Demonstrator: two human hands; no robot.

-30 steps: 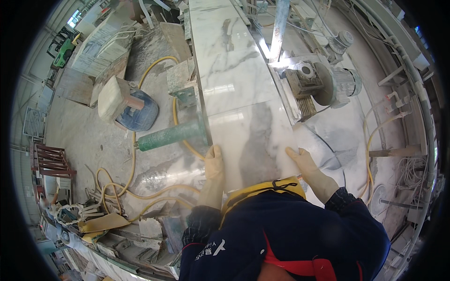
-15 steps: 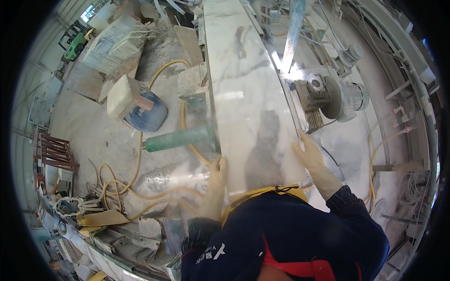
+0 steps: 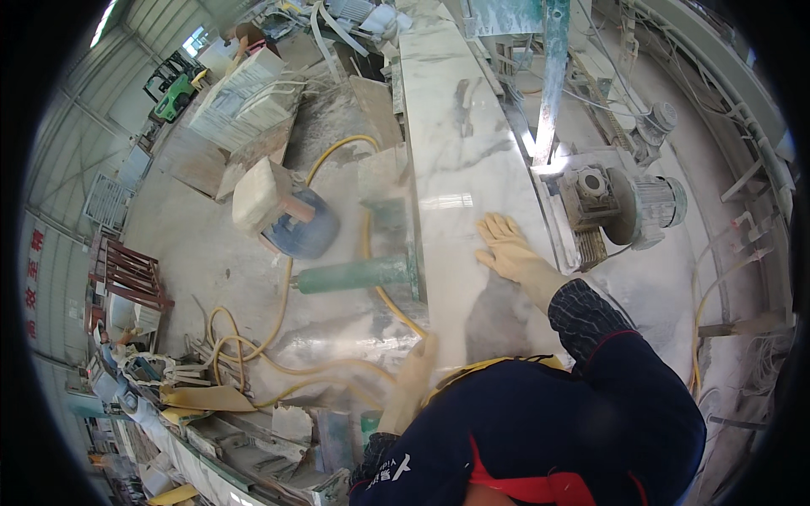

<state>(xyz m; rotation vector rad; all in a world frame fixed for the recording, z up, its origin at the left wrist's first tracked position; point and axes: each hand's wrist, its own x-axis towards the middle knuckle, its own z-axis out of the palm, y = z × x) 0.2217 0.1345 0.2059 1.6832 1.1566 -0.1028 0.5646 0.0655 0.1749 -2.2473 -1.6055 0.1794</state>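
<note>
A long white marble slab (image 3: 460, 177) with grey veining runs away from my body. My right hand (image 3: 510, 250), in a cream rubber glove, lies flat on its polished top with the fingers spread. At the slab's near left edge is my left hand (image 3: 415, 371), in a matching glove. Its fingers are blurred and partly hidden, so their grip is unclear. My yellow apron (image 3: 472, 368) meets the slab's near end.
A green cylinder (image 3: 354, 274) juts out left of the slab. A motor with gearbox (image 3: 624, 202) stands at its right. A yellow hose (image 3: 278, 337) winds over the floor near a blue drum (image 3: 308, 228). Another person (image 3: 251, 38) is at the far left, near a green forklift (image 3: 175, 99).
My right hand has moved from the slab's right edge forward and left onto its top. My left hand stays near the left edge. The view has shifted, showing more of the far end.
</note>
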